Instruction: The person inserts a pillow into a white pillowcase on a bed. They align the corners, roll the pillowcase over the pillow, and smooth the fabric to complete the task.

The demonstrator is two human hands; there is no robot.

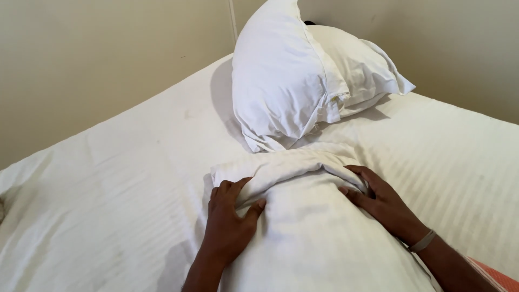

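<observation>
At the far left a plain cream wall (97,59) runs behind the bed (108,189), whose white sheet with faint woven stripes slopes down toward the lower left, lightly creased, with a greyish shadowed patch near the bottom edge. Moving right, the left hands part of the pair, the left hand (230,213), comes up from the bottom of the view and lies palm down on the near pillow (319,232), fingers spread and curled, thumb out to the right, pinching a fold of the white pillowcase at the pillow's upper left corner. That near pillow lies flat on the bed in the lower middle, its far end bunched into soft ridges between the two hands and its near end running out of view at the bottom. Behind it, toward the corner of the room, two more white pillows are propped: a tall upright pillow (278,81) leaning at the head of the bed, and just to its right, touching it, a lower rear pillow (362,67) resting against the wall. Further right, the right hand (378,200) presses on the near pillow's upper right edge, fingers bent and tucked into the gathered cloth, a pale band (423,241) on the wrist. At the lower right corner a strip of orange-pink fabric (494,278) shows beside the forearm.
</observation>
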